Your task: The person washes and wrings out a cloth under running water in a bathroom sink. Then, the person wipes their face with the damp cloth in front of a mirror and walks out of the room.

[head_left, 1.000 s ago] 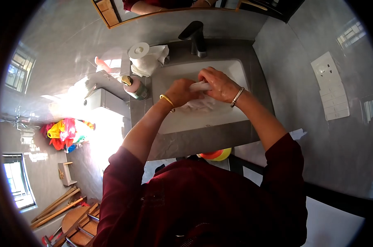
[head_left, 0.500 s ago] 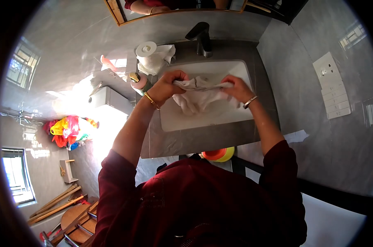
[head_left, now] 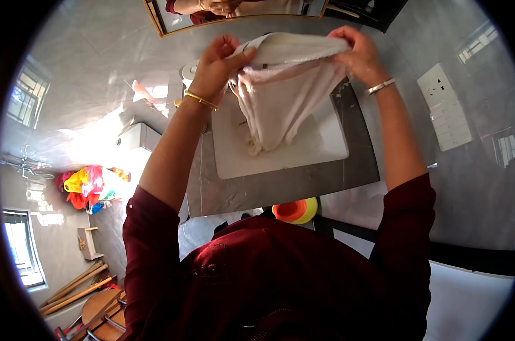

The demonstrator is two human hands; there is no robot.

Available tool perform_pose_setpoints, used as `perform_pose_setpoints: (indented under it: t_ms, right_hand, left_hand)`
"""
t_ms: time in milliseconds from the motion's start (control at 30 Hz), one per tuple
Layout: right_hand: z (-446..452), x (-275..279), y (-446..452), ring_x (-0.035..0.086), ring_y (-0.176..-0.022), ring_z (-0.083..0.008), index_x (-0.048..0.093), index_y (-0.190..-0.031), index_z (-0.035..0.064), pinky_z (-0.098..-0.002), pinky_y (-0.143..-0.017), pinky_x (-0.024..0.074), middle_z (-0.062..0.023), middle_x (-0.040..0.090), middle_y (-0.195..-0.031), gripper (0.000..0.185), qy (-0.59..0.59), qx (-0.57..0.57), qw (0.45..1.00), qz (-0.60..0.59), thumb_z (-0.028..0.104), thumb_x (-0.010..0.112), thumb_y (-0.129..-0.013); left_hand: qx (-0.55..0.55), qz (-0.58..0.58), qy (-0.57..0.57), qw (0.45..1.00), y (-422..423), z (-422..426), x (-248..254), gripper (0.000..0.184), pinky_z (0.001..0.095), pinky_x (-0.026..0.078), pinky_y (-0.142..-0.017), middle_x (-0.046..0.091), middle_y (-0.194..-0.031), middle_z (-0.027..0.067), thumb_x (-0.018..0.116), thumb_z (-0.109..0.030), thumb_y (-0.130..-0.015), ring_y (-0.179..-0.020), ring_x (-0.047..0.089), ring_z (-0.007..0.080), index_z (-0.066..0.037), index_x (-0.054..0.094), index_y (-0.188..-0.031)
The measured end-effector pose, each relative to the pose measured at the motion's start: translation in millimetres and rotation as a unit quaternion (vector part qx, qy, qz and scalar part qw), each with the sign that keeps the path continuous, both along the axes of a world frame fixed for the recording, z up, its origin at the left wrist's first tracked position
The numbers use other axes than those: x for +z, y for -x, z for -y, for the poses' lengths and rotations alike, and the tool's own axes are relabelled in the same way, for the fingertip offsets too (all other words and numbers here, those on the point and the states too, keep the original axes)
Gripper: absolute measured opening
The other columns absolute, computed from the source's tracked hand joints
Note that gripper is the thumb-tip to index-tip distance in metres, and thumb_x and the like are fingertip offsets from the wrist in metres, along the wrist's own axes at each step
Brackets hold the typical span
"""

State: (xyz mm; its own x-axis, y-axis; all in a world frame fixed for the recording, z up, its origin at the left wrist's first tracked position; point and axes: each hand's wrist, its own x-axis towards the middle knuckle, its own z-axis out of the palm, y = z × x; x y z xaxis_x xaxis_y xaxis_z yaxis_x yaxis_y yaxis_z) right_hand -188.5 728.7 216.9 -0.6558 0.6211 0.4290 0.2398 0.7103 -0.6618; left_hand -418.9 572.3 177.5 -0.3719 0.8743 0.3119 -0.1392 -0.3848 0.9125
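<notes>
A wet white cloth garment [head_left: 289,85] hangs spread between my two hands above the white sink [head_left: 320,153]. Its band is stretched wide at the top, and the lower end narrows down into the basin. My left hand [head_left: 220,62] grips the band's left end between thumb and fingers. At the right end, my right hand [head_left: 360,54] is closed on the same band. The cloth hides the faucet.
A grey counter [head_left: 257,196] surrounds the sink. Behind my left wrist a paper roll [head_left: 190,73] is partly hidden. A mirror [head_left: 240,14] hangs on the wall ahead. Orange and yellow basins [head_left: 310,210] are below the counter. Colourful bags [head_left: 90,184] lie at left.
Both hands have risen from the sink and moved apart. The cloth, bunched and twisted before, is now lifted and spread open, covering the faucet.
</notes>
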Motion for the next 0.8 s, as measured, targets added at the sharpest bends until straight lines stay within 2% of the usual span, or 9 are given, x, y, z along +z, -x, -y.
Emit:
perform_pose_setpoints:
  t_ms: [67, 167, 300, 400, 467, 533, 600, 700, 800]
  right_hand:
    - [-2, 26, -4, 0.061, -0.073, -0.0142, 0.059, -0.090, 0.0027, -0.0262, -0.069, 0.0475, -0.0055, 0.064, -0.081, 0.029, -0.082, -0.036, 0.996, 0.003, 0.007, 0.068, -0.063]
    - [-3, 50, -5, 0.061, -0.071, -0.0193, 0.059, -0.087, 0.0051, -0.0278, -0.066, 0.0476, -0.0073, 0.064, -0.079, 0.025, -0.124, -0.097, 0.985, -0.065, 0.007, 0.067, -0.063]
    - [14, 68, -4, 0.049, -0.060, -0.0088, 0.053, -0.087, 0.0059, -0.0204, -0.054, 0.0418, -0.0009, 0.054, -0.076, 0.005, -0.238, -0.187, 0.951, -0.057, 0.006, 0.052, -0.083]
    - [11, 37, 2, 0.060, -0.068, -0.0224, 0.057, -0.081, 0.0049, -0.0303, -0.063, 0.0470, -0.0090, 0.062, -0.073, 0.020, -0.199, -0.221, 0.949, -0.108, 0.002, 0.063, -0.062]
    - [10, -20, 7, 0.056, -0.068, -0.0304, 0.052, -0.076, 0.0055, -0.0339, -0.061, 0.0455, -0.0110, 0.056, -0.071, 0.024, -0.223, -0.163, 0.955, -0.104, -0.006, 0.058, -0.057]
    - [1, -102, 10, 0.054, -0.073, -0.0332, 0.049, -0.079, 0.0072, -0.0386, -0.060, 0.0435, -0.0111, 0.052, -0.076, 0.029, -0.180, -0.069, 0.981, -0.035, -0.007, 0.057, -0.056]
    - [4, -200, 13, 0.054, -0.078, -0.0347, 0.051, -0.081, 0.0079, -0.0411, -0.064, 0.0448, -0.0127, 0.052, -0.078, 0.026, -0.074, -0.017, 0.990, 0.118, -0.006, 0.056, -0.060]
    - [14, -319, 22, 0.055, -0.100, -0.0318, 0.061, -0.102, 0.0147, -0.0386, -0.084, 0.0459, -0.0127, 0.060, -0.101, 0.034, -0.057, 0.122, 0.893, 0.429, 0.001, 0.057, -0.071]
    - [28, -329, 32, 0.057, -0.094, -0.0292, 0.060, -0.105, 0.0128, -0.0371, -0.079, 0.0467, -0.0121, 0.060, -0.102, 0.035, -0.018, 0.083, 0.836, 0.543, 0.006, 0.061, -0.071]
  left_hand:
    - [-0.019, -0.079, 0.013, 0.997, -1, 2, 20, 0.012, 0.0199, 0.045, -0.064, 0.059, -0.080, 0.0008, 0.060, -0.006, -0.083, -0.072, 0.055, 0.0065, -0.006, 0.049, -0.089]
    - [0.063, -0.099, -0.059, 0.991, -12, -3, 41, 0.019, 0.0208, 0.044, -0.062, 0.061, -0.079, 0.0029, 0.064, -0.010, -0.081, -0.068, 0.055, 0.0084, 0.000, 0.054, -0.093]
    - [0.132, -0.164, -0.080, 0.974, -24, 3, 61, 0.022, 0.0184, 0.045, -0.069, 0.062, -0.088, 0.0017, 0.058, -0.014, -0.087, -0.079, 0.054, 0.0052, -0.001, 0.061, -0.104]
    - [0.266, -0.295, -0.074, 0.915, -21, 3, 48, 0.014, 0.0227, 0.047, -0.060, 0.062, -0.082, 0.0084, 0.060, -0.006, -0.082, -0.067, 0.058, 0.0098, -0.003, 0.064, -0.095]
    - [0.295, -0.379, -0.181, 0.858, -13, -5, 10, 0.019, 0.0281, 0.048, -0.060, 0.060, -0.079, 0.0092, 0.058, 0.005, -0.075, -0.068, 0.060, 0.0198, -0.005, 0.065, -0.090]
    - [0.277, -0.501, -0.133, 0.809, -11, -6, -50, 0.021, 0.0323, 0.048, -0.064, 0.059, -0.080, 0.0077, 0.061, 0.002, -0.069, -0.075, 0.057, 0.0242, -0.009, 0.065, -0.087]
    - [0.131, -0.573, 0.007, 0.809, -8, -13, -142, 0.014, 0.0372, 0.047, -0.068, 0.059, -0.083, 0.0074, 0.055, -0.008, -0.076, -0.080, 0.058, 0.0266, -0.012, 0.063, -0.087]
    - [-0.144, -0.669, 0.420, 0.596, -17, -18, -248, 0.021, 0.0378, 0.046, -0.077, 0.060, -0.101, 0.0088, 0.049, -0.016, -0.083, -0.093, 0.058, 0.0266, -0.015, 0.064, -0.097]
    - [-0.091, -0.632, 0.393, 0.662, -26, 3, -274, 0.023, 0.0375, 0.046, -0.079, 0.057, -0.109, 0.0142, 0.049, -0.020, -0.084, -0.097, 0.057, 0.0287, -0.011, 0.062, -0.101]
